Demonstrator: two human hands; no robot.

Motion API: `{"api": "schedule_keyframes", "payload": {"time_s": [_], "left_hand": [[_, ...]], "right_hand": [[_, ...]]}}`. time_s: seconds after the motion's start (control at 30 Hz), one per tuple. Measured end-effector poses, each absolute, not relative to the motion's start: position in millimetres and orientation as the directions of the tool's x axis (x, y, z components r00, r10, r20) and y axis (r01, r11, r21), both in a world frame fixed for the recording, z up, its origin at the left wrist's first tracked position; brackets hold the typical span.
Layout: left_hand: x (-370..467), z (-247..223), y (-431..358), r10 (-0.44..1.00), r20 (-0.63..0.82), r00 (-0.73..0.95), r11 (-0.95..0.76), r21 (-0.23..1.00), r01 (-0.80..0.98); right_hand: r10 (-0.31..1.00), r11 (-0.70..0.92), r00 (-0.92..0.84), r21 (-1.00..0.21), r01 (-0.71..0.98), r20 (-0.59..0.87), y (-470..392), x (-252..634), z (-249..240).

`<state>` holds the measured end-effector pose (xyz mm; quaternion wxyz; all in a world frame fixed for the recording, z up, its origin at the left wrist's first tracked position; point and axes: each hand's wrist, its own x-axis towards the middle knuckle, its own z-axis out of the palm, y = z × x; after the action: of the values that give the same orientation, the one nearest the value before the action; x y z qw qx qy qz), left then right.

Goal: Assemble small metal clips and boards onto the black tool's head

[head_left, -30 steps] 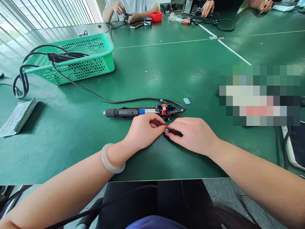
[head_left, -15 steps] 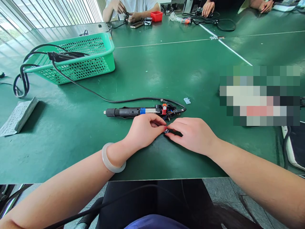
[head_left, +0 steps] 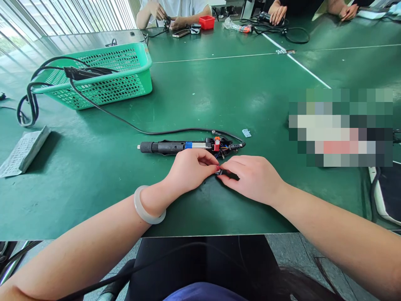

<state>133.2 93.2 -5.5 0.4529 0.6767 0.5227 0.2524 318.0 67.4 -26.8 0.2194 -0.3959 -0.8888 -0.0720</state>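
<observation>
A black cylindrical device (head_left: 171, 147) with a blue band lies on the green table, its right end open with a red part and thin wires showing. Just in front of that end my left hand (head_left: 192, 169) pinches a small dark piece with pale markings (head_left: 219, 172) between thumb and fingertips. From the right, the fingertips of my right hand (head_left: 250, 177) close on the same small piece, with something black under the fingers. A black cable (head_left: 150, 133) runs from the device's right end to the basket.
At the left stands a green basket (head_left: 103, 90) with coiled black cable. A paper-covered block (head_left: 25, 154) lies at far left, a small label sheet (head_left: 246, 133) behind the device. Blurred items are at right. Across the table, people's hands (head_left: 277, 12) handle cables near a red box (head_left: 206, 22).
</observation>
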Motion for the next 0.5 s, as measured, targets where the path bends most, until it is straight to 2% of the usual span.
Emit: {"api": "schedule_keyframes", "payload": {"time_s": [0.23,0.5], "left_hand": [[132.9,-2.8,91.8,0.939,-0.123,0.32,-0.062,0.858,0.51],[133.7,-4.0,91.0,0.946,-0.112,0.305,-0.051,0.876,0.48]], "right_hand": [[0.715,0.655,-0.564,-0.114,0.747,0.414,68.1,318.2,-26.1],[0.709,0.656,-0.561,-0.107,0.747,0.428,68.4,318.7,-25.7]]}}
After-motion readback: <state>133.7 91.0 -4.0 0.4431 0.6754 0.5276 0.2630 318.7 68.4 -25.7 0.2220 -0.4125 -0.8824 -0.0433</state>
